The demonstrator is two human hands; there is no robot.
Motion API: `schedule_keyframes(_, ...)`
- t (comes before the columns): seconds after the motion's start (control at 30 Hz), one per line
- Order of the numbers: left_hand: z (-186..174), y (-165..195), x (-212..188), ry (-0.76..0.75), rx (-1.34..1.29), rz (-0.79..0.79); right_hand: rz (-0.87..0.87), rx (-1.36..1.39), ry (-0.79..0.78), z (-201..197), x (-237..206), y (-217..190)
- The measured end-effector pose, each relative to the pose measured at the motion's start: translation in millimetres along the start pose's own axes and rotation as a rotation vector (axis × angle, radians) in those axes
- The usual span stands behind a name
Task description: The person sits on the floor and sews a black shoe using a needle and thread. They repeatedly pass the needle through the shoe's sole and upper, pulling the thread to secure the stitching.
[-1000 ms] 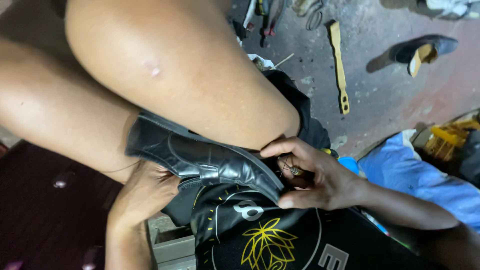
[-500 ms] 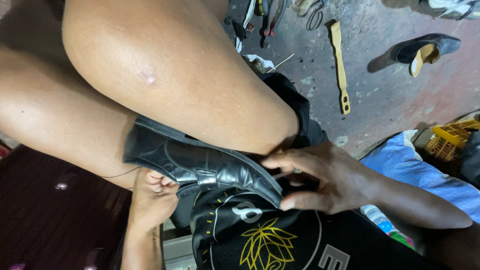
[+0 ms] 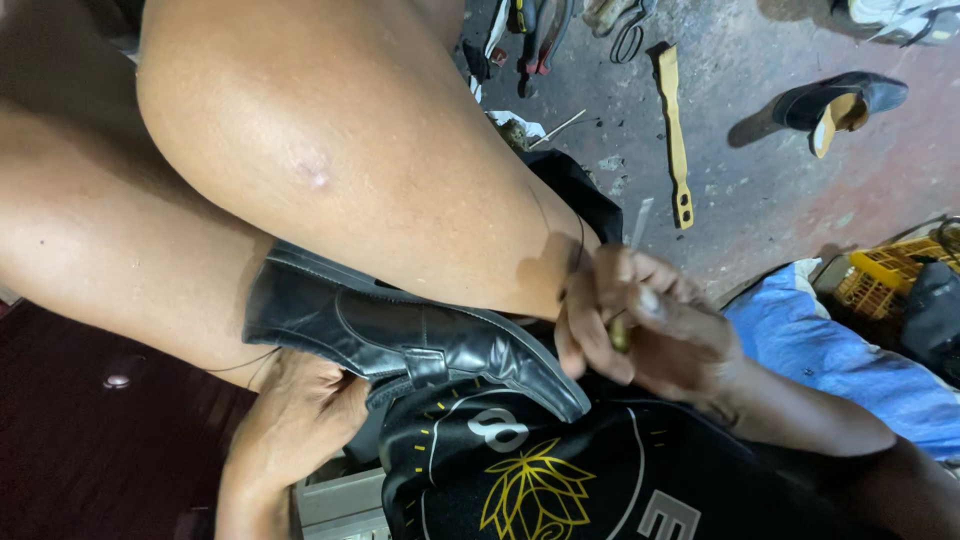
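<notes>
A black leather shoe [image 3: 400,335] lies wedged under my bare thigh [image 3: 330,170], toe pointing right. My left hand [image 3: 300,420] cups the shoe from below, near its heel, partly hidden by it. Just past the toe, my right hand [image 3: 640,330] is closed around a slim tool [image 3: 638,222] whose pale metal tip sticks up above the fingers. A thin dark thread [image 3: 578,240] runs along the thigh's edge to that hand.
On the concrete floor lie a notched wooden stick [image 3: 675,130], a dark shoe on its side [image 3: 840,100] and several hand tools [image 3: 540,30] at the top. A blue cloth [image 3: 840,350] and a yellow crate [image 3: 890,270] sit at the right. My black printed shirt [image 3: 530,490] fills the bottom.
My right hand has lifted off the shoe's toe, moved up and right, and closed into a fist around the tool. My left hand stays under the shoe.
</notes>
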State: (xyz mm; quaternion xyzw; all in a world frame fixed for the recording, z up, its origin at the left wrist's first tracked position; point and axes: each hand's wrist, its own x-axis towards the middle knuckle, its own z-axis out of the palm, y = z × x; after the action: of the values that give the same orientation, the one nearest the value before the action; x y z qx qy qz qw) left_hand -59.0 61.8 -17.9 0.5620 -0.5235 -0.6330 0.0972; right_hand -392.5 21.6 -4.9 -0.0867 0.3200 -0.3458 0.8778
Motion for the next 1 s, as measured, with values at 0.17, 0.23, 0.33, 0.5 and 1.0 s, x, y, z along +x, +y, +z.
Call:
schedule_keyframes(0.17, 2.0, -1.5, 5.9, 0.019, -0.112, -0.225, 0.113, 0.059, 0.073, 7.1, 14.8, 12.6)
schedule_keyframes(0.23, 2.0, -5.6, 4.6, 0.03, -0.13, -0.265, 0.119, -0.005, 0.084, 8.1, 23.3, 15.1)
schedule_keyframes(0.33, 3.7, -15.6, 0.0, 0.079, -0.361, -0.27, 0.116, -0.029, 0.139, 10.0, 33.4, 16.7)
schedule_keyframes(0.5, 0.6, -29.4, -6.8, 0.095, -0.556, -0.21, 0.074, -0.083, 0.097, 7.3, 37.1, 15.0)
schedule_keyframes(1.0, 45.4, -3.3, -2.5, -0.011, -0.657, -0.094, 0.029, -0.221, -0.111, 24.2, 5.6, 6.7)
